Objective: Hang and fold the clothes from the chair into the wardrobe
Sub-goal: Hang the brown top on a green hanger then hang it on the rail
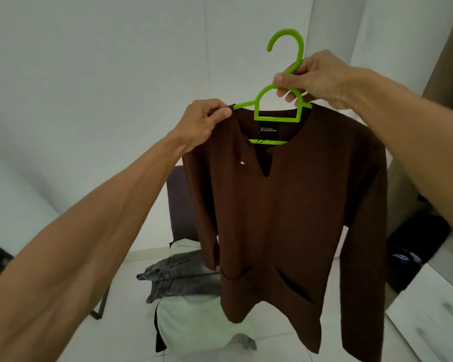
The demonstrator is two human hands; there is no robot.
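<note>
White walls (89,74) and a pale tiled floor (126,330) are enclosing a dark chair (177,205) carrying grey jeans (178,273) and a pale green garment (194,325). Above it the brown long-sleeved shirt (285,218) is hanging in mid-air, long axis vertical, notched neckline uppermost, on a green plastic hanger (275,118), hook pointing up. The grip of the right hand (317,77) is clamping the hanger neck; that of the left hand (204,121) is pinching the shirt's shoulder edge.
</note>
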